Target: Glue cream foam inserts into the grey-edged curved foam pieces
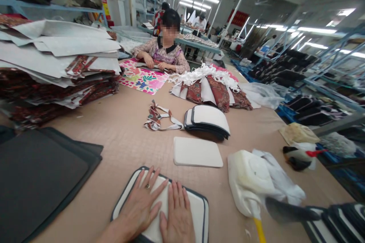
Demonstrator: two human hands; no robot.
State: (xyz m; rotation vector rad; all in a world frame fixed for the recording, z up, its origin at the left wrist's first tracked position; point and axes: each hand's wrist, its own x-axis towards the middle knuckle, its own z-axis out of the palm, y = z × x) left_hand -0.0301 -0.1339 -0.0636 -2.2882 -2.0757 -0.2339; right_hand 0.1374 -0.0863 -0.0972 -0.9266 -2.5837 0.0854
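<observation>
A white panel with rounded corners and a dark border (198, 212) lies on the brown table in front of me. My left hand (139, 201), with a ring on one finger, rests flat on its left part, fingers spread. Beside it my right hand (179, 212) lies flat on the panel, fingers stretched out and close together. Neither hand grips anything. Just beyond is a plain white rectangular board (197, 152). Behind that sits a curved stack of white, dark-edged panels (209, 119), with a patterned fabric strip (159, 117) touching its left side.
Dark sheets (42, 178) lie at left, below a tall pile of fabric-backed pieces (57, 53). At right are a cut-open white plastic jug (248, 178) with a yellow-handled brush (259, 228) and more dark-edged panels (339, 220). Across the table a person (165, 45) handles fabric.
</observation>
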